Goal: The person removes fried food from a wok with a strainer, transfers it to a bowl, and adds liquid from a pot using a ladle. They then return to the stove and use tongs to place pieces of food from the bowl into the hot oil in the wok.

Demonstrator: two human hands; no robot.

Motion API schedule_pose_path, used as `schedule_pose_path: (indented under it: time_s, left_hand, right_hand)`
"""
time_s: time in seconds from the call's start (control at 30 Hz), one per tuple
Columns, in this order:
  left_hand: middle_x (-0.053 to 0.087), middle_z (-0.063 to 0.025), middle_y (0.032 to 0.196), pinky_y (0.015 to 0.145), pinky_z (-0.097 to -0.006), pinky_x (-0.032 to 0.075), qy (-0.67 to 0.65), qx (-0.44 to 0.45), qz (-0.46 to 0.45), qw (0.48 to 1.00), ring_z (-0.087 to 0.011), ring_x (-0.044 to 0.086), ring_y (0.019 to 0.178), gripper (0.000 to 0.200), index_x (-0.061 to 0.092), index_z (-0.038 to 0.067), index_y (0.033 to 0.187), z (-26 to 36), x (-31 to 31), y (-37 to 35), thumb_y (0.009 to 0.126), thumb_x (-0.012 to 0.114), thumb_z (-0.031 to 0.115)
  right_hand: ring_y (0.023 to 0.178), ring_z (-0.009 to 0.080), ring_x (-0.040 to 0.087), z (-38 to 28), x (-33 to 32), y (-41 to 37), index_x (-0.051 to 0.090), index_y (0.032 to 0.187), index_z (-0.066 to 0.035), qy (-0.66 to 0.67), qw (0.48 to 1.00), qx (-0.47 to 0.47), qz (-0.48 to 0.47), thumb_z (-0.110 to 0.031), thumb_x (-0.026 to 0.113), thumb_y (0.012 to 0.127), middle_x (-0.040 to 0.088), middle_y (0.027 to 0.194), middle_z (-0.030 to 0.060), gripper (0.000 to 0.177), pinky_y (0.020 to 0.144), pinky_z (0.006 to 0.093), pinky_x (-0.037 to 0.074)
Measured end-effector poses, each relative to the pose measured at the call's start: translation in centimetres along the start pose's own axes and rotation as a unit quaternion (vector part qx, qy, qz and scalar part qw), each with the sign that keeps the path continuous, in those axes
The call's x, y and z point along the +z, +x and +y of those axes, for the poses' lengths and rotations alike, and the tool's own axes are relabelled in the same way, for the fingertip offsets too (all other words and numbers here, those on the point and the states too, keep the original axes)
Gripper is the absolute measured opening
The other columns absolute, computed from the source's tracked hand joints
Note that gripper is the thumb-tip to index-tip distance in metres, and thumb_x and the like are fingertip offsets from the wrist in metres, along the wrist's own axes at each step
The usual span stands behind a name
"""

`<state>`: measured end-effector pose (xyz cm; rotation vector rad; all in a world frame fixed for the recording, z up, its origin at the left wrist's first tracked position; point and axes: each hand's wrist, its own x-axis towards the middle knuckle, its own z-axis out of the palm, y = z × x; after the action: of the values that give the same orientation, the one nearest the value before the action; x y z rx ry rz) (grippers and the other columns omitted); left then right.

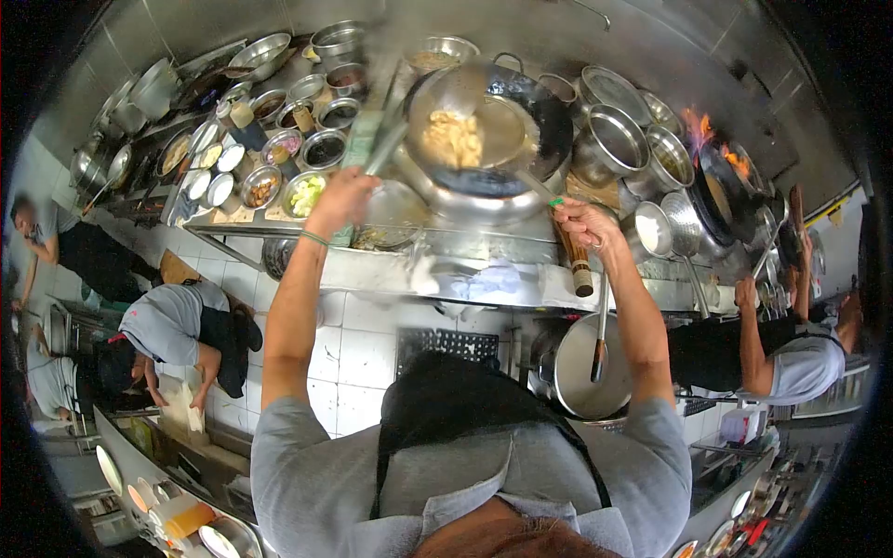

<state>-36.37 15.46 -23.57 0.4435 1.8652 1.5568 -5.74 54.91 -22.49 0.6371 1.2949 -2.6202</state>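
My left grip (339,209) is curled around the handle of a metal utensil (386,149); the hand and the shaft are both smeared by blur, and I cannot make out the far end clearly where it reaches over the wok (555,139); my right grip (588,225) is wrapped round the handle of a strainer (507,130), with a green band just beyond my fingers and the wooden end sticking out below them. The pale yellow food pieces (453,139) are at the left side of the strainer, within the wok's rim; their outlines are soft, and I cannot tell whether they all lie in the strainer or partly in the wok beneath; the wok's bottom is largely hidden. Haze veils the wall behind it.

Near my left wrist, a steel bowl of pale green pieces (305,195) stands at the edge of the tabletop (484,244); beneath my right forearm, a large pot (591,392) shows partly, its right edge covered by my arm; to the far right, a co-worker (807,363) stands near flames (704,130), the head hard to make out at the dark edge of the view.
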Motion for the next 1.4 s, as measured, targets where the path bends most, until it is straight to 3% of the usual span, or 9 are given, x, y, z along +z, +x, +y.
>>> schedule_pose_path:
  time_s: [0.2, 0.4, 0.57, 0.8, 1.0, 1.23, 1.4]
  left_hand:
    - [0.059, -0.0022, 0.067, 0.053, -0.0309, 0.042, 0.157, 0.106, 0.087, 0.978, -0.0124, 0.053, 0.057, 0.033, 0.066, -0.001, 0.106, -1.0, 1.1, -0.8, 0.084, 0.069, 0.024]
    - [0.056, -0.003, 0.064, 0.051, -0.0321, 0.043, 0.074, 0.159, 0.162, 0.971, -0.0128, 0.052, 0.055, 0.027, 0.061, -0.001, 0.105, -2.0, 2.3, -4.0, 0.087, 0.066, 0.018]
    - [0.051, -0.0014, 0.065, 0.04, -0.0301, 0.04, -0.144, 0.036, 0.142, 0.979, -0.0114, 0.047, 0.047, 0.019, 0.052, 0.006, 0.103, -2.6, 4.5, -11.4, 0.089, 0.063, 0.013]
    - [0.053, 0.0004, 0.071, 0.042, -0.025, 0.036, -0.409, -0.093, 0.09, 0.903, -0.0099, 0.046, 0.051, 0.017, 0.057, 0.01, 0.101, -8.8, 5.6, -16.1, 0.086, 0.066, 0.008]
    - [0.049, 0.0011, 0.07, 0.042, -0.0233, 0.032, -0.444, -0.118, 0.065, 0.886, -0.0076, 0.04, 0.049, 0.021, 0.054, 0.009, 0.108, -10.1, 6.7, -17.3, 0.089, 0.063, 0.011]
    - [0.048, 0.0015, 0.071, 0.041, -0.0221, 0.03, -0.505, -0.167, 0.012, 0.847, -0.0063, 0.039, 0.049, 0.021, 0.053, 0.007, 0.11, -9.7, 9.8, -20.0, 0.091, 0.061, 0.012]
    - [0.047, 0.0017, 0.071, 0.04, -0.0221, 0.03, -0.542, -0.189, -0.029, 0.819, -0.0056, 0.039, 0.048, 0.018, 0.054, 0.007, 0.11, -9.6, 10.8, -20.8, 0.093, 0.059, 0.011]
  right_hand:
    - [0.039, 0.0005, 0.033, 0.9, -0.1, 1.7, 0.049, 0.106, -0.005, 0.036, 0.999, 0.002, -0.034, -0.005, 0.052, 0.1, 0.049, 0.076, 0.0009, 0.007, 0.024, 0.0189, 0.029]
    - [0.039, 0.0007, 0.033, 1.2, 2.1, 0.1, 0.049, 0.105, -0.006, 0.003, 1.0, -0.007, -0.019, -0.005, 0.052, 0.1, 0.049, 0.074, -0.0009, 0.006, 0.024, 0.0193, 0.027]
    - [0.039, 0.0013, 0.033, 1.8, 3.3, 0.1, 0.05, 0.102, -0.006, 0.004, 1.0, -0.018, -0.005, -0.006, 0.052, 0.1, 0.049, 0.073, -0.0007, 0.003, 0.024, 0.0192, 0.027]
    - [0.038, 0.0012, 0.033, 1.7, 5.2, 0.0, 0.047, 0.099, -0.007, -0.026, 1.0, -0.015, -0.003, -0.007, 0.051, 0.1, 0.048, 0.073, -0.0008, 0.004, 0.025, 0.0195, 0.028]
    - [0.039, 0.0013, 0.033, 1.6, 3.6, -1.4, 0.052, 0.108, -0.009, -0.027, 0.999, -0.012, 0.015, -0.009, 0.051, 0.101, 0.047, 0.072, -0.0024, 0.007, 0.025, 0.0195, 0.027]
    - [0.04, 0.0039, 0.036, 1.7, 3.9, -3.4, 0.053, 0.107, -0.011, -0.1, 0.994, -0.029, 0.042, -0.011, 0.052, 0.101, 0.051, 0.071, 0.0002, 0.007, 0.027, 0.0219, 0.027]
    - [0.037, 0.0033, 0.035, 2.0, 4.7, -2.5, 0.051, 0.104, -0.011, 0.024, 0.998, -0.003, 0.051, -0.011, 0.052, 0.101, 0.05, 0.069, -0.0002, 0.003, 0.025, 0.0206, 0.025]
